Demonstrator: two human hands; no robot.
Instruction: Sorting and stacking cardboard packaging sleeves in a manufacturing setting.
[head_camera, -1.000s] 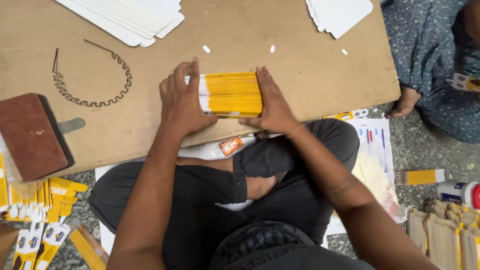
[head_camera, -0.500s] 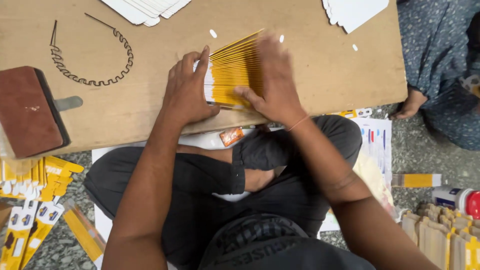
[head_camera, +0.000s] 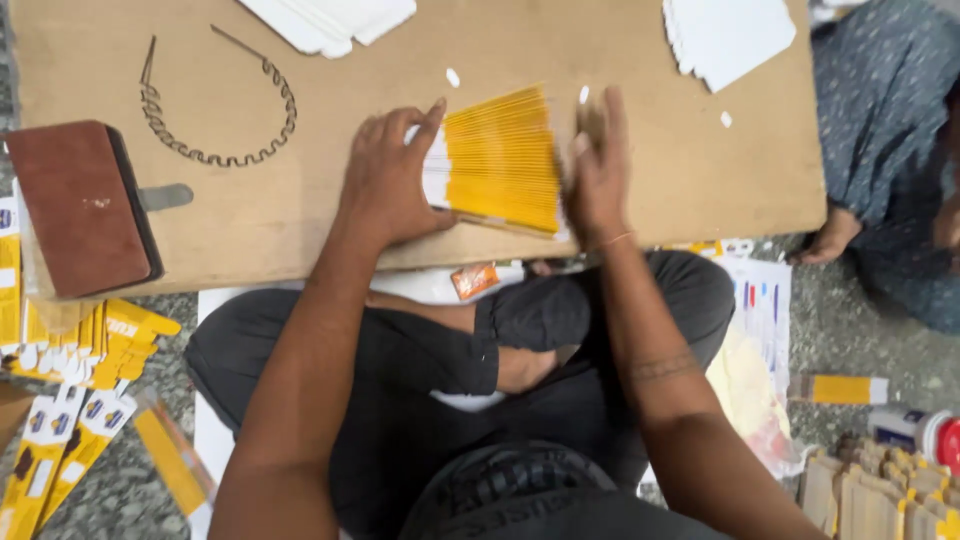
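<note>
Pressing a yellow stack (head_camera: 500, 160) between both palms on the board (head_camera: 300, 230) — left hand (head_camera: 390, 180) flat on one end, right hand (head_camera: 597, 175) open, blurred, against the other.

Bare board (head_camera: 300, 215) lies open left of the left hand (head_camera: 390, 180). White card stacks (head_camera: 335, 20) block the far edge. The wire band (head_camera: 215, 115) and brown block (head_camera: 85, 205) obstruct the left end
</note>
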